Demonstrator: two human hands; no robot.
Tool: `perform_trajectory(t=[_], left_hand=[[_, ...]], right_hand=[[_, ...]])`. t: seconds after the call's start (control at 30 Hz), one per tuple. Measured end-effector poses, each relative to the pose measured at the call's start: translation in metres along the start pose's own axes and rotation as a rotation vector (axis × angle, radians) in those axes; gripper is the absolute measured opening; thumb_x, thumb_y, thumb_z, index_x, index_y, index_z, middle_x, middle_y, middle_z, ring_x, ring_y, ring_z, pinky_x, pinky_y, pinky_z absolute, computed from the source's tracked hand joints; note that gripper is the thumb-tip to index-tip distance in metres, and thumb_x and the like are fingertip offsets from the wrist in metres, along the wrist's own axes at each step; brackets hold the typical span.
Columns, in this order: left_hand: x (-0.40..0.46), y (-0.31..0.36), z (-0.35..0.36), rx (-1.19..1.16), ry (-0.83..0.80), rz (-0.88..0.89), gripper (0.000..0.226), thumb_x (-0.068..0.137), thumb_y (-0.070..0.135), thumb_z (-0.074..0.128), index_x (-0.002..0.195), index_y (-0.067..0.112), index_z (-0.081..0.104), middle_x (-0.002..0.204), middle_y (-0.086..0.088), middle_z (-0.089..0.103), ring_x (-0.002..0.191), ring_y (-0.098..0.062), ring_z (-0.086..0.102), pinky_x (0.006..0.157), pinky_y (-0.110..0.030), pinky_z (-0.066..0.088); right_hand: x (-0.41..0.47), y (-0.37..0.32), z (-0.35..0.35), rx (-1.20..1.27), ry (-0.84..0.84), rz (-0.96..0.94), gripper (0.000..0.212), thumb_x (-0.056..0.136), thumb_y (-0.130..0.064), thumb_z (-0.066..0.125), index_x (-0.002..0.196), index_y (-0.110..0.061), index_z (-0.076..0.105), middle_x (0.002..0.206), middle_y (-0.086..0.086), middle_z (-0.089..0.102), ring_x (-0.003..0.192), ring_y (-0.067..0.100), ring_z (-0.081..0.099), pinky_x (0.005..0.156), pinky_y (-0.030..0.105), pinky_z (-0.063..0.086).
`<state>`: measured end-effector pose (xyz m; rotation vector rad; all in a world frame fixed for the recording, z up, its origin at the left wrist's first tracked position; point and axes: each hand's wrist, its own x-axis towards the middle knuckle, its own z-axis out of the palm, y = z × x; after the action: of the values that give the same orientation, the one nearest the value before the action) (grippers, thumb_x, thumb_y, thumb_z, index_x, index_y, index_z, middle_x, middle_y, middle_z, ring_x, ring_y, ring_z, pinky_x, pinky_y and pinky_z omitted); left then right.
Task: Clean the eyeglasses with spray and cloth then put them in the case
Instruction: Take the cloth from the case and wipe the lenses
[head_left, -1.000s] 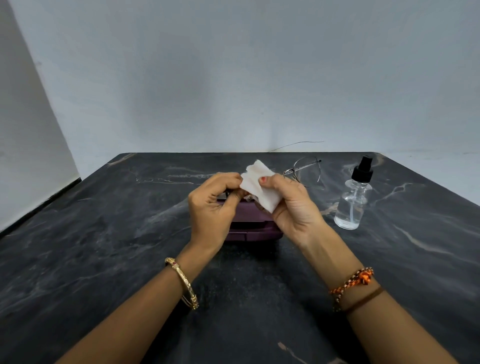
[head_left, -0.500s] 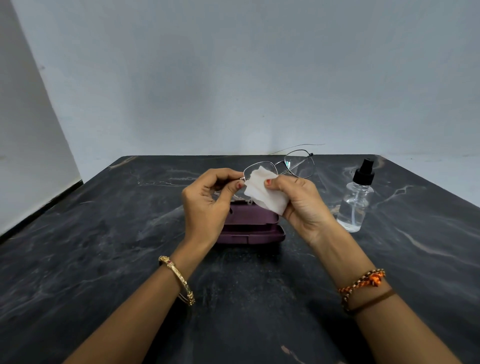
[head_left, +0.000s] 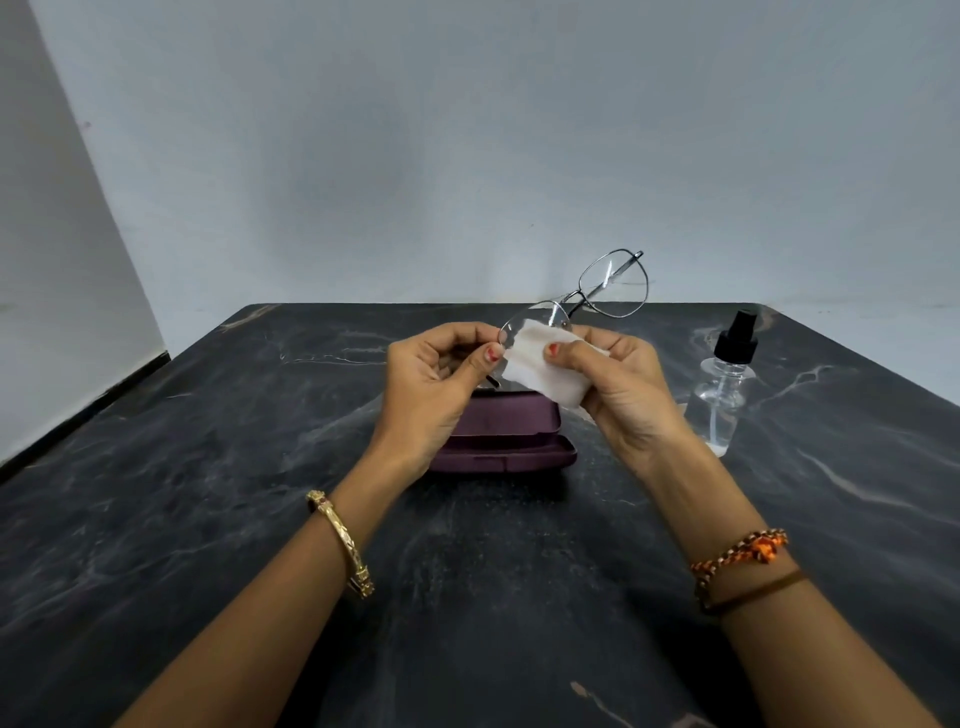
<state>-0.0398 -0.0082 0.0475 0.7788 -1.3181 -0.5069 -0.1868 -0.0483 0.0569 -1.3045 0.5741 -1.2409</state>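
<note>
Thin metal-framed eyeglasses (head_left: 613, 283) are held up above the table, tilted so one lens rises to the upper right. My left hand (head_left: 434, 384) pinches the frame at the edge of the nearer lens. My right hand (head_left: 621, 387) holds a small white cloth (head_left: 540, 369) pressed against that nearer lens, thumb on the cloth. Behind and below my hands lies the purple eyeglass case (head_left: 511, 434), partly hidden by them. A clear spray bottle (head_left: 724, 395) with a black nozzle stands to the right of my right hand.
A dark marble-patterned table (head_left: 208, 519) carries everything. A pale wall rises right behind the table's far edge, and a second wall closes in on the left.
Both hands have lifted the eyeglasses higher and tilted them, so the far lens now stands well above the cloth. The cloth stays on the nearer lens.
</note>
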Motion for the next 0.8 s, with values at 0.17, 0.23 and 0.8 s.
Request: perform_trajectory(t=[0.17, 0.23, 0.8], left_hand=[[-0.002, 0.006, 0.003, 0.019, -0.009, 0.061, 0.022, 0.078, 0.002, 0.06, 0.078, 0.024, 0.064, 0.072, 0.02, 0.07, 0.075, 0.003, 0.062, 0.069, -0.009, 0.049], [-0.002, 0.007, 0.003, 0.021, -0.01, 0.071, 0.022, 0.079, 0.003, 0.059, 0.079, 0.025, 0.063, 0.074, 0.02, 0.07, 0.078, 0.002, 0.062, 0.071, -0.01, 0.049], [0.004, 0.001, -0.008, -0.134, 0.194, -0.012, 0.014, 0.082, 0.001, 0.054, 0.081, 0.014, 0.061, 0.063, 0.012, 0.068, 0.068, -0.001, 0.061, 0.068, -0.011, 0.049]], right_hand=[[-0.001, -0.001, 0.002, 0.089, -0.011, -0.058, 0.031, 0.079, -0.002, 0.059, 0.054, -0.014, 0.071, 0.062, -0.003, 0.071, 0.061, 0.008, 0.065, 0.06, 0.024, 0.056], [-0.001, -0.002, 0.002, 0.129, -0.014, -0.058, 0.028, 0.076, -0.006, 0.061, 0.051, -0.014, 0.07, 0.065, -0.003, 0.071, 0.064, 0.01, 0.066, 0.063, 0.029, 0.058], [0.007, 0.008, -0.024, 0.009, 0.582, 0.069, 0.013, 0.081, -0.011, 0.061, 0.069, -0.017, 0.059, 0.07, -0.004, 0.062, 0.065, 0.009, 0.057, 0.053, 0.022, 0.046]])
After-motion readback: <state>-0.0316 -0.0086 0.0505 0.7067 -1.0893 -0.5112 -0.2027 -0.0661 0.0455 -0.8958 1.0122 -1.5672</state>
